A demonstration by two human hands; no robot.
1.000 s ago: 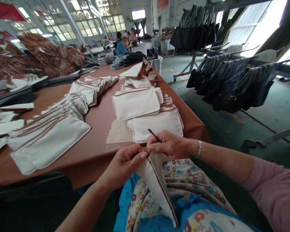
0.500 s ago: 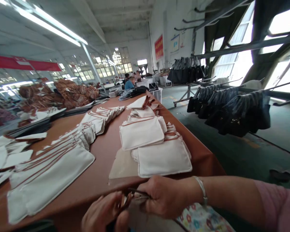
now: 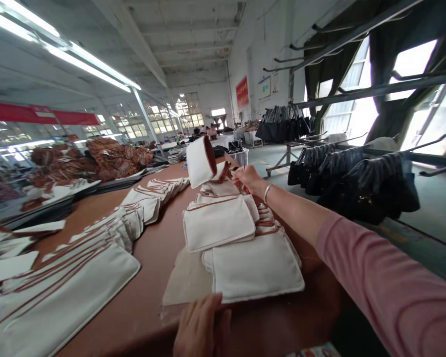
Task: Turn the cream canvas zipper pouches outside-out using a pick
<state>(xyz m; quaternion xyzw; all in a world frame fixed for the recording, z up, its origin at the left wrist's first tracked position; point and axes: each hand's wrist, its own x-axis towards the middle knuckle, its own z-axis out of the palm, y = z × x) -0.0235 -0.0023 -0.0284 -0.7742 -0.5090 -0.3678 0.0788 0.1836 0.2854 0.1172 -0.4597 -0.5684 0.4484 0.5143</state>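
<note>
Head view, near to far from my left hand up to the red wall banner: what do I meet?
Left hand → front stack of white pouches → second pouch stack → right hand → whitish bin → red wall banner.

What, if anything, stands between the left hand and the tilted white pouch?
Stacked white pouches lie on the table between the left hand and the tilted pouch; they lie low, so a raised reach would probably clear them.

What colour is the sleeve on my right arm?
The sleeve is dusty pink, showing best in the head view.
</note>
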